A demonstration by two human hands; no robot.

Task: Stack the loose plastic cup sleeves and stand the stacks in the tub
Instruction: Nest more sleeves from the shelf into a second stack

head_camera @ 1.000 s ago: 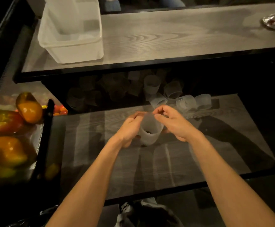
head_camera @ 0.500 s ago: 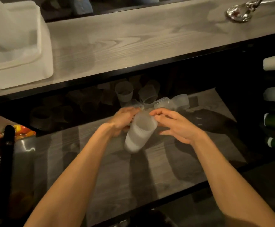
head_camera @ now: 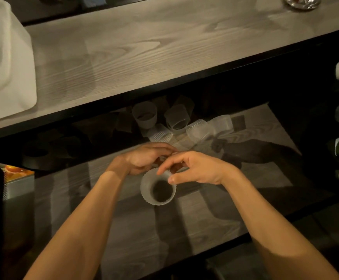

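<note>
A: What's nearby?
B: Loose sleeves (head_camera: 179, 123) lie heaped at the back of the shelf (head_camera: 205, 221), just beyond both hands; the tub (head_camera: 17, 77) sits on the worktop (head_camera: 144, 47) above, far left
A: And the stack (head_camera: 146, 188)?
B: Held over the shelf, long axis pointing at the camera, mouth open; left hand (head_camera: 144, 158) curls round it, right hand (head_camera: 199, 168) pinches its rim; bare shelf runs to the front edge

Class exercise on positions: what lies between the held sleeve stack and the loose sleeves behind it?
Head view: the left hand and right hand, both holding the sleeve stack; loose sleeves lie beyond.
</note>
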